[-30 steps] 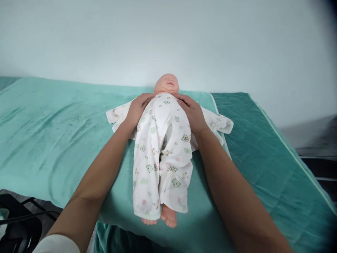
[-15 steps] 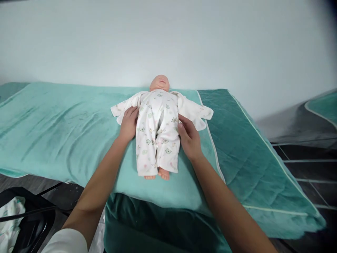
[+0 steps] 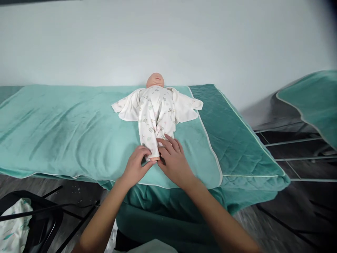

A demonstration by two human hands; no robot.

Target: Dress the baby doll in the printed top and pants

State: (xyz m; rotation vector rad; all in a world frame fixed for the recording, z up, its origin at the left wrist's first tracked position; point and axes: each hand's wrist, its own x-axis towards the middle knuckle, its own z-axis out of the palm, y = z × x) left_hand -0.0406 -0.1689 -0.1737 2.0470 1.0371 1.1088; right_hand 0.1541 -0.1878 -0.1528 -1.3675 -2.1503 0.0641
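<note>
A baby doll (image 3: 155, 80) lies on its back on a light-green cover (image 3: 86, 133), its head by the wall. White printed trousers (image 3: 155, 105) cover its body and legs. A white jacket (image 3: 184, 105) is spread out on both sides of the trunk. My left hand (image 3: 137, 163) pinches the left-hand trouser cuff at its outer edge. From the other side, my right hand (image 3: 173, 158) grips the same trouser leg near the hem, its fingers lying over the other leg. Toes show between my hands; the other foot is hidden under my right hand.
A darker quilted cover (image 3: 237, 140) lies under the light one at the right. Behind the bed rises a white wall (image 3: 168, 38). At lower left, a black chair (image 3: 50, 221) holds a printed cloth (image 3: 17, 225). A metal rack (image 3: 295, 142) stands at right.
Both hands have moved from the sides of the doll's hips and thighs down to one trouser cuff. They have closed on the fabric there. The camera view has shifted slightly.
</note>
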